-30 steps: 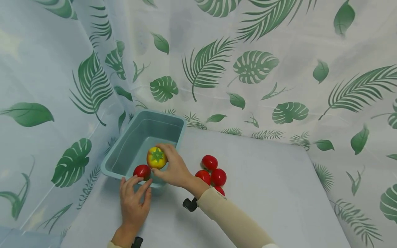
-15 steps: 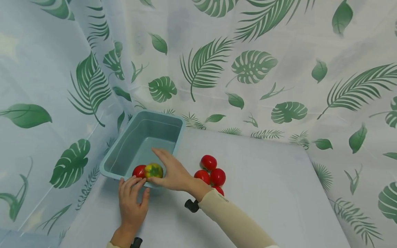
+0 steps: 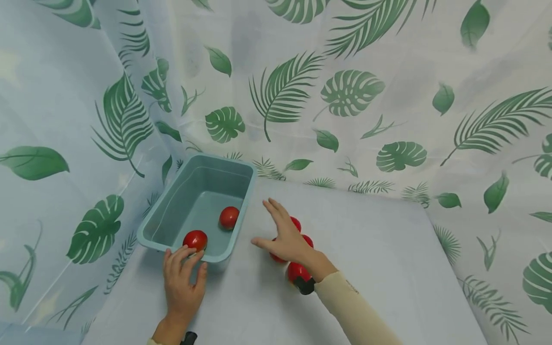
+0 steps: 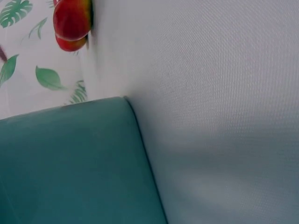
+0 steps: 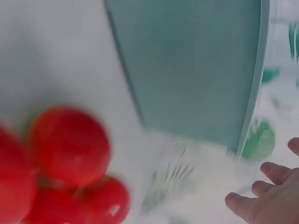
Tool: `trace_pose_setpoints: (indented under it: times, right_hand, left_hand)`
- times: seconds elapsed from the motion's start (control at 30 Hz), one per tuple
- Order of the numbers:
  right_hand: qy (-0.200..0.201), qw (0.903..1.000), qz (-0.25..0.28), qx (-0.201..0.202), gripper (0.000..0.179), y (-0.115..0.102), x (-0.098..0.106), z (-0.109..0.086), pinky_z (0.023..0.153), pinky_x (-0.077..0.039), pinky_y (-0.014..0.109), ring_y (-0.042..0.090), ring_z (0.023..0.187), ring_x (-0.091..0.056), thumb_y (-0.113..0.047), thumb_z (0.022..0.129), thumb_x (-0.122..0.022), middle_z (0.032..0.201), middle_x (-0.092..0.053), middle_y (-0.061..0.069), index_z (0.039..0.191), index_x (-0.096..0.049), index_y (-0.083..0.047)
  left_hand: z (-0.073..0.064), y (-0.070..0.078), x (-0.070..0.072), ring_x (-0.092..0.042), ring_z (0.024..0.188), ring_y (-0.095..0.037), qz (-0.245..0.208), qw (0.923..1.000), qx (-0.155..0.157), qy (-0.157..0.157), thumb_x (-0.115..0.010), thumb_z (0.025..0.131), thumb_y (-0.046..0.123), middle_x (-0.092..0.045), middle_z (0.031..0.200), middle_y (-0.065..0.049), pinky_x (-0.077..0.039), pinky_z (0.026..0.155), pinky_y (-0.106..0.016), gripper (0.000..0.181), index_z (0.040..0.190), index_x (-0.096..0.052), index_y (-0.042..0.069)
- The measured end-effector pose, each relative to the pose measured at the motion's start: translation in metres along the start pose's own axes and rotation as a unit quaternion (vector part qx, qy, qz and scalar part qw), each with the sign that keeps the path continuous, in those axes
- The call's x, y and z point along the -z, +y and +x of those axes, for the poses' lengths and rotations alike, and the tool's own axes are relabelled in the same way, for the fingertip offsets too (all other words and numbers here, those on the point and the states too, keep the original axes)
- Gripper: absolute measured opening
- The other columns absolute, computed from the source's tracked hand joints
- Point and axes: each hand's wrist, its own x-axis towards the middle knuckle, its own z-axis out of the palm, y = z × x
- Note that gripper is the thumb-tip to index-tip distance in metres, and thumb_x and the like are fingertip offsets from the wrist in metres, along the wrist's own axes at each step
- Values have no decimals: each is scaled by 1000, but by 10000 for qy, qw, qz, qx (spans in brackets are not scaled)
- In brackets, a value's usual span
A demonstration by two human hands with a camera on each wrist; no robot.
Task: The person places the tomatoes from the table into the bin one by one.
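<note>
My left hand (image 3: 184,282) rests its fingertips on the near rim of a blue-green plastic basin (image 3: 247,191); its thumb stands apart outside the wall. Just inside that rim sits a red tomato (image 3: 195,239). A second tomato (image 3: 229,218) lies by the basin's right wall. My right hand (image 3: 289,239), fingers spread and holding nothing, is over a group of tomatoes on the table and partly covers them. One near tomato (image 3: 298,272) shows below the hand. The right wrist view has the red tomatoes (image 5: 70,147) up close, with the right fingertips (image 5: 238,203) at the lower right corner.
A white cloth (image 3: 388,268) covers the table. Leaf-printed curtains (image 3: 353,143) hang along its back and left sides, with the basin close to their corner. Dark wrist mounts (image 3: 305,286) sit on both wrists.
My right hand lowered a tomato, yellow side up, into the basin beside the other and let it go. It then moved right, over the table's tomatoes. The left hand stayed at the rim.
</note>
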Motion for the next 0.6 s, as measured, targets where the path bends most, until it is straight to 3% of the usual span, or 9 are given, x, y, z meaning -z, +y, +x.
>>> trace_pose_setpoints:
  times: [0.23, 0.4, 0.6]
  right_hand:
    - [895, 9933, -13, -731, 66, 57, 20, -45, 100, -43, 57, 32, 134, -42, -23, 86, -71, 150, -38, 10, 144, -43, -11]
    - [663, 9890, -436, -1246, 62, 74, 10, -86, 96, -47, 55, 35, 131, -45, -16, 83, -73, 147, -41, 15, 140, -48, -8]
    - [429, 9904, -753, -1080, 65, 79, -15, -110, 95, -49, 50, 31, 132, -44, -12, 78, -79, 145, -44, 11, 137, -52, -12]
  left_hand:
    - [1, 4, -1, -53, 105, -42, -21, 10000, 46, 78, -58, 96, 33, -63, 102, -21, -20, 112, -58, 38, 96, -72, -2]
    - [3, 8, -2, -53, 104, -43, -63, 9997, 150, 155, -57, 96, 32, -62, 101, -22, -19, 112, -58, 37, 94, -71, -2]
    - [5, 10, -2, -53, 104, -43, -110, 9996, 180, 169, -57, 94, 27, -62, 101, -23, -19, 111, -59, 33, 94, -71, -3]
